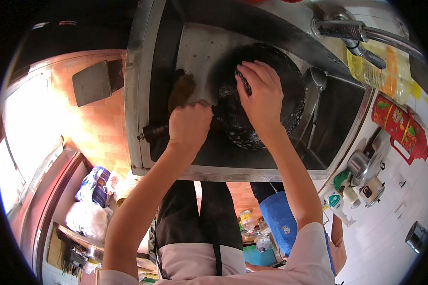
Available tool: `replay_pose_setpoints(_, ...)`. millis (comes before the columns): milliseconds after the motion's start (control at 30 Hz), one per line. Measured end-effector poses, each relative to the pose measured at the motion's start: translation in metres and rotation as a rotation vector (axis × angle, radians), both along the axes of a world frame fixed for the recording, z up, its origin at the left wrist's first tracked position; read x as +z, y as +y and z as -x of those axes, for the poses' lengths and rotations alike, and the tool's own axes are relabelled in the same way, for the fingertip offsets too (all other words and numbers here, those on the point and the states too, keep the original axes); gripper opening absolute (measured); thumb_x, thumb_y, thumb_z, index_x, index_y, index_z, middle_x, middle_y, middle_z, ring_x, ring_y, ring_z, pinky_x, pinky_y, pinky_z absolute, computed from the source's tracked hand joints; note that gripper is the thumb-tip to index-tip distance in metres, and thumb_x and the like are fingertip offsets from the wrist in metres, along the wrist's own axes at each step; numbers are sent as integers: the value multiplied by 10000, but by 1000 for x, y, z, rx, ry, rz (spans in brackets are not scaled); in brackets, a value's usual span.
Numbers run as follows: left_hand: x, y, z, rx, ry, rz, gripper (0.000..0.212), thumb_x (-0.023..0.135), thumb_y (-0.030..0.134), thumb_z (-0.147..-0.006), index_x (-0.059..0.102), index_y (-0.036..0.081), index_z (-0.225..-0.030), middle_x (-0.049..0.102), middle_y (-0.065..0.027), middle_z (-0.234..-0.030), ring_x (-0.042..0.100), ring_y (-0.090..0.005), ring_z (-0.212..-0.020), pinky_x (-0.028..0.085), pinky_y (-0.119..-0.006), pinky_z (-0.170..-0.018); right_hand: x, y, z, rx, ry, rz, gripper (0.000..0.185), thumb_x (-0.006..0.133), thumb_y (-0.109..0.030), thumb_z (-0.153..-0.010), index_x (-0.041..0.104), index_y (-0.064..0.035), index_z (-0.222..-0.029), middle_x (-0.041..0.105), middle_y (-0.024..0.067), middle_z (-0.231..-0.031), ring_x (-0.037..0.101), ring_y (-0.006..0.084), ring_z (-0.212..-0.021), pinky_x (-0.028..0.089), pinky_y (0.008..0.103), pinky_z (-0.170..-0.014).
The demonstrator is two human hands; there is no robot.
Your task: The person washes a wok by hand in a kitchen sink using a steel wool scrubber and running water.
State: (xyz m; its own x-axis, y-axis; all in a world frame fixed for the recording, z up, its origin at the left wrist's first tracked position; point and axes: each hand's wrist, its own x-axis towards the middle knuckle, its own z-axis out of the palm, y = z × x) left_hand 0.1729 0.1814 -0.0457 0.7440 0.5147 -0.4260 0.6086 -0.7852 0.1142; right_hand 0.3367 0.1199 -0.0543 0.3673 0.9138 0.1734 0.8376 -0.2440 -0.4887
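A large black wok (289, 89) lies tilted in a stainless steel sink (199, 42). My left hand (190, 123) is closed around the wok's dark handle (155, 132), whose end points to the sink's left wall. Inside the wok, my right hand (260, 87) holds a dark mesh scouring pad (243, 82) under its curled fingers, against the black surface. White suds or drops dot the wok's lower and right edge. A metal spatula (316, 83) leans in the sink at the right of the wok. A brownish thing (182, 91), too dim to name, lies left of the wok.
A metal faucet (365, 53) reaches over the upper right corner. Beyond the right rim stand yellow bottles (381, 71), a red patterned thermos jug (399, 124) and a steel pot (358, 165). Another person in a blue apron (278, 217) is close behind, at the lower right.
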Motion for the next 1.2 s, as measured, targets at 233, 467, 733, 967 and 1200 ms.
replay_pose_setpoints(233,-3,-2,3,16,13,26,73,694,88,-697,625,112,-699,652,-43,-613,681,-186,-596,521,-268,-536,31,-80,37,124,-47,142,315,687,-65,-785,656,-62,-1098,568,82,-1240,515,306,-1178,445,452,-972)
replay_pose_setpoints(467,-1,-5,3,7,20,21,79,704,93,-700,625,94,-706,650,-56,-612,682,-193,-595,530,-268,-534,5,-27,-31,-173,84,2,261,666,-134,-835,657,-59,-1085,613,161,-1169,561,350,-1120,451,424,-963)
replay_pose_setpoints(733,1,-5,-2,25,83,59,68,705,106,-701,639,94,-713,659,-71,-630,689,-220,-617,537,-288,-529,-15,-53,-58,-491,152,-62,258,634,-144,-874,633,-15,-1098,624,184,-1146,592,342,-1073,449,391,-943)
replay_pose_setpoints(967,0,-4,0,-10,74,40,188,747,266,-748,694,86,-741,678,-99,-688,697,-237,-656,560,-314,-582,14,-59,-6,-31,77,-12,314,709,-116,-796,646,-79,-1101,588,150,-1208,529,375,-1155,431,446,-996)
replay_pose_setpoints(1200,11,5,-9,23,174,66,190,732,268,-758,673,88,-769,676,-91,-726,696,-241,-703,551,-328,-606,-12,-57,-53,-502,173,-95,260,638,-135,-867,634,-53,-1113,602,169,-1188,560,353,-1122,449,405,-957)
